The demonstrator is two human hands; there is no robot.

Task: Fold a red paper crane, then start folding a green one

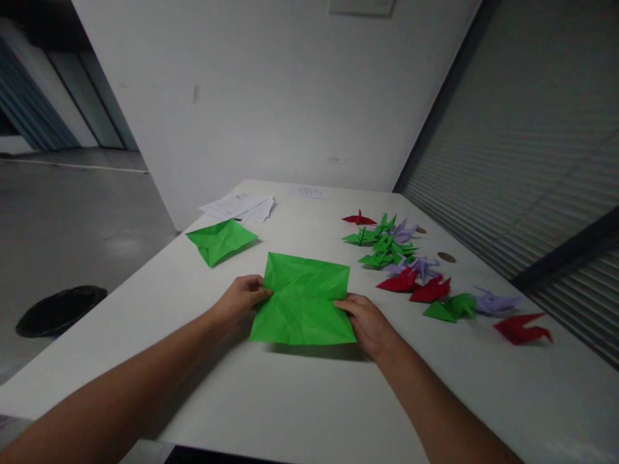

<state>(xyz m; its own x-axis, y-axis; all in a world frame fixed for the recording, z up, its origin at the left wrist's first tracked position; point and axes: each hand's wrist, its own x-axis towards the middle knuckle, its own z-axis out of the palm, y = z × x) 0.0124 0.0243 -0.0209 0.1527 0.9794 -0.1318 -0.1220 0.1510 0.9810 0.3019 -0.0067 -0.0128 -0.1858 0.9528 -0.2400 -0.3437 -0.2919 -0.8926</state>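
Observation:
A creased square sheet of green origami paper (304, 301) is held up a little above the white table, its shadow falling beneath it. My left hand (240, 299) pinches its left edge, thumb on top. At the right edge my right hand (366, 322) grips the sheet the same way, with the thumb on the upper face and the other fingers behind. Beyond my left hand another creased green sheet (221, 241) lies on the table with its corners slightly raised.
Folded paper cranes in green (384, 248), red (522, 328) and lilac (496, 301) stand along the right of the table (300, 399). Printed papers (239, 206) lie at the far left. A black-lined bin (60, 311) stands on the floor at left; window blinds (541, 148) border the right.

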